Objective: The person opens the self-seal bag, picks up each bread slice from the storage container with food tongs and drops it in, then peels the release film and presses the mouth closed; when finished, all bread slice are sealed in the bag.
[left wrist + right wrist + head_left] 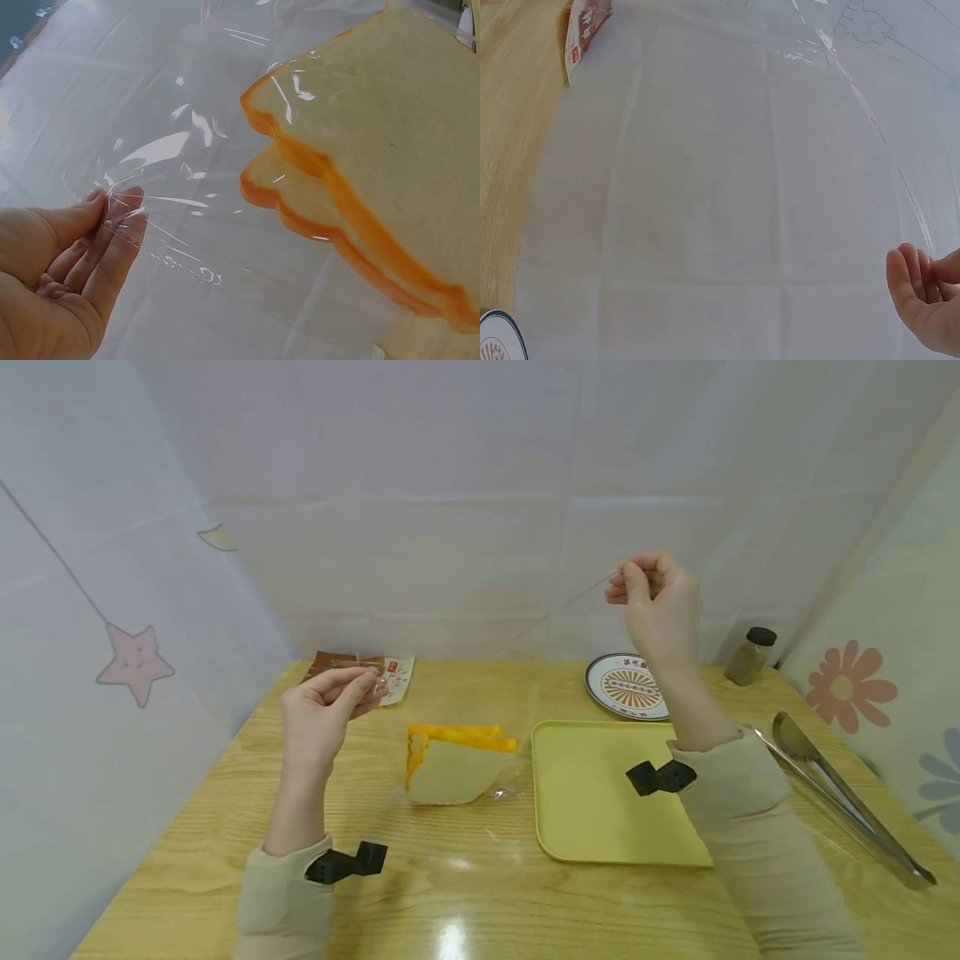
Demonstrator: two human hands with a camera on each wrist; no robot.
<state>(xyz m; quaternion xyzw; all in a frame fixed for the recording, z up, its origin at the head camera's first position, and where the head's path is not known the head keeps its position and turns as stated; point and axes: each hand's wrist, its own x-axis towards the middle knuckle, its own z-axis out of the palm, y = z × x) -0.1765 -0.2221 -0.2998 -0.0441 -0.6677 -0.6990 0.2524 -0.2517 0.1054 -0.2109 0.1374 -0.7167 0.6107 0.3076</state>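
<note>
Two slices of bread (457, 772) with orange crusts lie inside a clear plastic bag (172, 150), near the middle of the table. My left hand (322, 706) pinches a gathered edge of that bag between thumb and fingertips, left of the bread. Raised high on the right, my right hand (660, 602) pinches the end of a thin clear plastic strip (907, 187). This strip runs in a slanting line from the fingertips down toward the bag side. In the left wrist view, creases fan out through the film from the left fingertips (133, 199).
A yellow tray (615, 793) sits right of the bread, with a patterned plate (596, 685) behind it. Metal tongs (840, 793) and a dark-lidded jar (750, 658) stand or lie farther right. Behind the left hand is a printed packet (401, 681).
</note>
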